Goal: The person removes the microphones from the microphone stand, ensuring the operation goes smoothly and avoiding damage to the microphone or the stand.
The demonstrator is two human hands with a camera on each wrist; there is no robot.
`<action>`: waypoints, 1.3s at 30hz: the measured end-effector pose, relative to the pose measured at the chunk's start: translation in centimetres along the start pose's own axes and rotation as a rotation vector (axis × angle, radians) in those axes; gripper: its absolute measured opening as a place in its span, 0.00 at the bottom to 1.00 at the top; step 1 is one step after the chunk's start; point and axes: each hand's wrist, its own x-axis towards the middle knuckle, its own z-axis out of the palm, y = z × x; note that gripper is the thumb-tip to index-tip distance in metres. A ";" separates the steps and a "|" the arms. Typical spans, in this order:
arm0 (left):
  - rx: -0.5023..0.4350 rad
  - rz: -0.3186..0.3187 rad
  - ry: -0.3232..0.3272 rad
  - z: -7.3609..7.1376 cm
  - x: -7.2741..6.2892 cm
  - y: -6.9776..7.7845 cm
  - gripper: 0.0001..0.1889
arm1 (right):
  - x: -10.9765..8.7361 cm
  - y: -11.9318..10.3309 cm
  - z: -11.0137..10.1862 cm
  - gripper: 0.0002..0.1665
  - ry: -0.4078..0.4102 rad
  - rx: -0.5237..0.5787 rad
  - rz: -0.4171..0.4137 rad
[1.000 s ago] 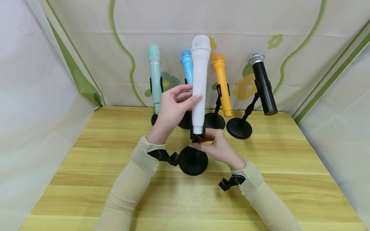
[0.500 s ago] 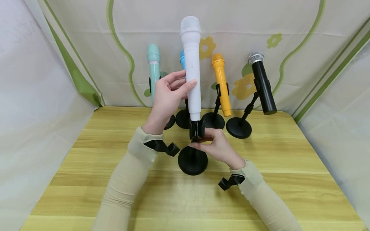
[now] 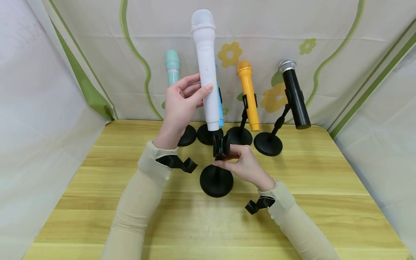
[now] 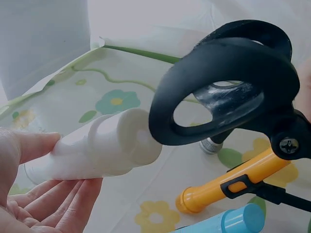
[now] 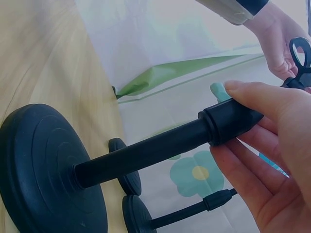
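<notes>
My left hand (image 3: 180,104) holds a white microphone (image 3: 207,65) by its handle, thumb in front and fingers behind, its head upward. The lower end of the microphone is just above the black clip (image 4: 209,92) of a desk stand, apart from it in the left wrist view. My right hand (image 3: 245,166) pinches the collar on the post of that microphone stand (image 5: 146,153) just below the clip. The stand's round base (image 3: 216,181) rests on the table. Nothing sits in the clip.
Behind, along the back of the wooden table (image 3: 201,224), stand several held microphones: mint green (image 3: 172,65), blue (image 4: 238,221) partly hidden by the white one, orange (image 3: 248,95) and black with a silver head (image 3: 295,95). A flowered curtain (image 3: 253,21) hangs behind them.
The white microphone has come up out of the stand's clip and moved left with my left hand. My right hand and the stand have stayed in place.
</notes>
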 end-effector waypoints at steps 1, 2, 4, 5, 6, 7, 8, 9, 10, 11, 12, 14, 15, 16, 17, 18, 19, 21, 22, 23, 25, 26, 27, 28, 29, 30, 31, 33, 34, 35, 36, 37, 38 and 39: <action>0.000 0.000 0.003 -0.1 0.0 0.0 0.19 | 0.0 0.0 0.0 0.09 0.003 0.000 0.003; 0.001 0.001 0.004 -0.3 -0.1 0.0 0.20 | 0.0 0.0 0.0 0.09 0.004 -0.001 0.006; 0.006 0.013 0.005 -0.5 -0.2 0.0 0.20 | -0.1 -0.1 0.0 0.09 0.007 0.000 0.009; 0.012 0.021 0.005 -0.7 -0.3 -0.1 0.20 | -0.1 -0.1 0.0 0.09 0.008 0.002 0.010; 0.022 0.035 0.002 -0.9 -0.3 -0.2 0.20 | -0.1 -0.1 0.0 0.09 0.009 0.002 0.010; 0.028 0.044 0.000 -1.0 -0.4 -0.2 0.20 | -0.1 -0.1 0.0 0.09 0.011 0.004 0.011; 0.036 0.052 -0.003 -1.2 -0.5 -0.3 0.20 | -0.2 -0.1 0.0 0.09 0.012 0.007 0.015; 0.042 0.058 -0.004 -1.3 -0.6 -0.3 0.20 | -0.2 -0.1 0.0 0.09 0.014 0.010 0.017; 0.049 0.063 -0.005 -1.5 -0.8 -0.4 0.20 | -0.2 0.0 0.0 0.09 0.015 0.013 0.024; 0.053 0.067 -0.004 -1.6 -0.9 -0.4 0.20 | -0.2 0.0 0.0 0.09 0.017 0.017 0.029; 0.054 0.069 -0.003 -1.8 -1.0 -0.4 0.20 | -0.3 0.0 0.0 0.09 0.019 0.020 0.036; 0.052 0.068 0.001 -2.0 -1.3 -0.5 0.20 | -0.3 0.1 0.1 0.10 0.021 0.030 0.049; 0.049 0.069 0.004 -2.2 -1.4 -0.5 0.20 | -0.3 0.1 0.1 0.10 0.022 0.033 0.054; 0.045 0.070 0.006 -2.3 -1.5 -0.5 0.21 | -0.3 0.1 0.1 0.10 0.024 0.038 0.060; 0.039 0.068 0.008 -2.4 -1.6 -0.5 0.21 | -0.4 0.1 0.1 0.10 0.024 0.043 0.063; 0.038 0.068 0.011 -2.5 -1.7 -0.5 0.21 | -0.4 0.1 0.1 0.10 0.024 0.048 0.067; 0.037 0.069 0.016 -2.7 -1.8 -0.5 0.21 | -0.4 0.1 0.1 0.10 0.024 0.053 0.070; 0.034 0.068 0.025 -3.0 -2.0 -0.5 0.21 | -0.4 0.1 0.0 0.10 0.023 0.059 0.076; 0.035 0.066 0.030 -3.1 -2.1 -0.5 0.21 | -0.4 0.2 0.0 0.10 0.022 0.062 0.078; 0.041 0.066 0.035 -3.3 -2.2 -0.5 0.21 | -0.4 0.2 0.0 0.10 0.022 0.064 0.080; 0.050 0.064 0.044 -3.7 -2.4 -0.4 0.21 | -0.4 0.2 0.0 0.10 0.022 0.065 0.082; 0.052 0.060 0.047 -3.9 -2.6 -0.4 0.22 | -0.4 0.3 0.0 0.10 0.022 0.067 0.083; 0.056 0.058 0.050 -4.1 -2.7 -0.4 0.22 | -0.4 0.3 0.0 0.10 0.020 0.068 0.083; 0.061 0.058 0.054 -4.3 -2.8 -0.4 0.22 | -0.4 0.3 0.0 0.10 0.020 0.070 0.084; 0.056 0.053 0.058 -4.5 -2.9 -0.4 0.22 | -0.4 0.3 -0.1 0.10 0.019 0.072 0.086; 0.054 0.050 0.062 -4.8 -3.0 -0.5 0.21 | -0.4 0.3 -0.1 0.10 0.018 0.073 0.088; 0.048 0.048 0.065 -5.0 -3.1 -0.5 0.21 | -0.4 0.3 -0.1 0.10 0.018 0.074 0.090; 0.031 0.042 0.074 -5.5 -3.4 -0.6 0.21 | -0.4 0.2 -0.1 0.10 0.016 0.074 0.098; 0.025 0.041 0.080 -5.8 -3.5 -0.6 0.20 | -0.4 0.2 -0.1 0.10 0.016 0.074 0.102; 0.008 0.036 0.087 -6.1 -3.7 -0.6 0.20 | -0.4 0.6 0.0 0.10 0.015 0.076 0.102; 0.005 0.037 0.091 -6.4 -3.8 -0.6 0.20 | -0.4 1.0 0.0 0.10 0.014 0.077 0.097; -0.004 0.037 0.097 -6.7 -4.0 -0.7 0.20 | -0.4 1.4 0.0 0.10 0.012 0.079 0.092; -0.011 0.036 0.105 -7.1 -4.1 -0.7 0.19 | -0.4 1.9 0.0 0.11 0.011 0.081 0.086; -0.004 0.037 0.113 -7.4 -4.3 -0.7 0.19 | -0.4 2.3 0.0 0.11 0.010 0.081 0.078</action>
